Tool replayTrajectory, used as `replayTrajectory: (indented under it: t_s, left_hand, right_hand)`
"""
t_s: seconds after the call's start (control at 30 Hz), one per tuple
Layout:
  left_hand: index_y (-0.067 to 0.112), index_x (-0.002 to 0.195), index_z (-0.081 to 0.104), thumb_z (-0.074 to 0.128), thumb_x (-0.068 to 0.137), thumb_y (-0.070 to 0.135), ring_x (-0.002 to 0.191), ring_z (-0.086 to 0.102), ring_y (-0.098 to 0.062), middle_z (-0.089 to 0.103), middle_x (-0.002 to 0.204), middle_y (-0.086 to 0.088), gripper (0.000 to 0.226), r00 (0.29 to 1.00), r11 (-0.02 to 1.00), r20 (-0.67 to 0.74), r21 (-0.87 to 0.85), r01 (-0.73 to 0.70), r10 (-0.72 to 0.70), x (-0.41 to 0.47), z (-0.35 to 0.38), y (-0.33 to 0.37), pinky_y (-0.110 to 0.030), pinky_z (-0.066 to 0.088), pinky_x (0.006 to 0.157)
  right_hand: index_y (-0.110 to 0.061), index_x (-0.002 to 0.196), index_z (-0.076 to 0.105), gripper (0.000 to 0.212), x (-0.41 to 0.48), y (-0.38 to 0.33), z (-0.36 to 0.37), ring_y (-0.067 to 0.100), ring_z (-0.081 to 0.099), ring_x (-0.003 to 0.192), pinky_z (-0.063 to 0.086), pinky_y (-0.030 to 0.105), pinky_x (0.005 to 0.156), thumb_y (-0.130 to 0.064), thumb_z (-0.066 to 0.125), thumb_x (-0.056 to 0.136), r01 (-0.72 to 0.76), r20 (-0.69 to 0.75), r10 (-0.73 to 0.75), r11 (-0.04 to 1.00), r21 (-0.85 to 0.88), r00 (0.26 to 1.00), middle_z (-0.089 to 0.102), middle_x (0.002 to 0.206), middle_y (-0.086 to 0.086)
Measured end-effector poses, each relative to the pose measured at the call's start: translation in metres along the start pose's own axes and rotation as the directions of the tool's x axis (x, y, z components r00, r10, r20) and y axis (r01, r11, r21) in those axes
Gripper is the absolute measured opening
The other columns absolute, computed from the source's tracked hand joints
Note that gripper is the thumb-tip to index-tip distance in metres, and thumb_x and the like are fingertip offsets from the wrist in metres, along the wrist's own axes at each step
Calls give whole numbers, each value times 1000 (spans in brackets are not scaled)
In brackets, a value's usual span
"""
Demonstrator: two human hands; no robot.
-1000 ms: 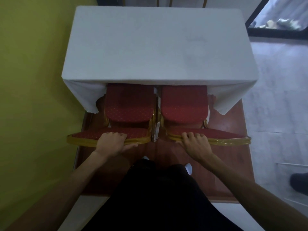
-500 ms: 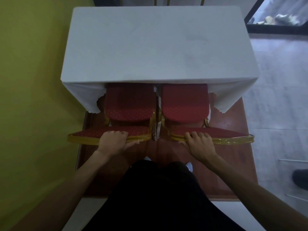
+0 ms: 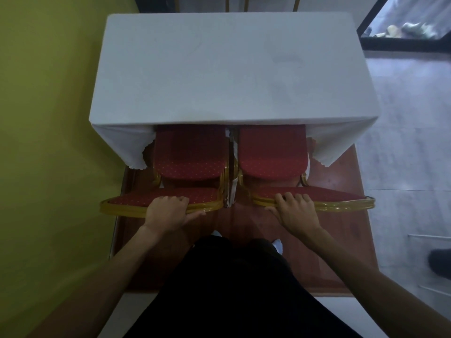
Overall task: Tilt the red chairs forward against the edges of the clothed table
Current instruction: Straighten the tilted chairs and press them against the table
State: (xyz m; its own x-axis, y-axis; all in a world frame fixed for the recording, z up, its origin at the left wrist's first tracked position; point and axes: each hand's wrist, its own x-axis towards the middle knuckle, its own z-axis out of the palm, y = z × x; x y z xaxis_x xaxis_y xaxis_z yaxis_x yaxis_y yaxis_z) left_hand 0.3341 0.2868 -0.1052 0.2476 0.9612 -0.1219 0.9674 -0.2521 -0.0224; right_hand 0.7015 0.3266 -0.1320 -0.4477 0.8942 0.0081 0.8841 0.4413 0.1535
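Two red chairs with gold frames stand side by side at the near edge of the white-clothed table (image 3: 219, 69), their seats partly under the cloth. My left hand (image 3: 168, 212) grips the top of the left chair's (image 3: 190, 154) backrest, fingers curled over it. My right hand (image 3: 296, 212) grips the top of the right chair's (image 3: 271, 152) backrest the same way. Both chairs' legs are hidden.
A yellow-green wall (image 3: 44, 142) runs close along the left. The chairs stand on a reddish-brown platform (image 3: 341, 230); grey tiled floor (image 3: 410, 142) lies to the right. A dark shoe (image 3: 439, 264) shows at the right edge. Gold chair legs (image 3: 246, 3) appear beyond the table.
The backrests have moved slightly toward the table with both hands still gripping them; the view has shifted a little.
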Motion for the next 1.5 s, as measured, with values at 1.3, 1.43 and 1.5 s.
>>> replayTrajectory:
  t_s: [1.3, 1.43, 1.5]
  left_hand:
    - [21, 71, 63, 14, 84, 86, 42, 46, -10, 53, 51, 7, 82, 990, 995, 111, 62, 80, -87, 0, 2, 7, -24, 39, 41]
    - [23, 86, 67, 7, 83, 87, 52, 55, -9, 59, 61, 8, 88, 984, 996, 153, 29, 84, -88, 1, -1, 8, -26, 48, 49]
    - [23, 111, 67, 10, 86, 84, 77, 67, -14, 71, 85, 4, 88, 988, 997, 137, 11, 75, -76, -1, 0, 9, -29, 54, 66]
  right_hand:
    - [-15, 82, 57, 59, -1, 24, 5, 20, 55, 57, 44, 31, 50, -64, 29, 101, 163, -54, -158, 982, 92, 986, 57, 70, 3]
    - [-16, 80, 56, 57, 0, 21, 0, 19, 56, 55, 42, 29, 50, -65, 33, 98, 129, -25, -127, 984, 124, 992, 57, 67, 1]
    - [-17, 77, 56, 60, 0, 20, -4, 17, 56, 55, 40, 27, 50, -67, 30, 98, 118, -4, -119, 984, 135, 993, 58, 65, 0]
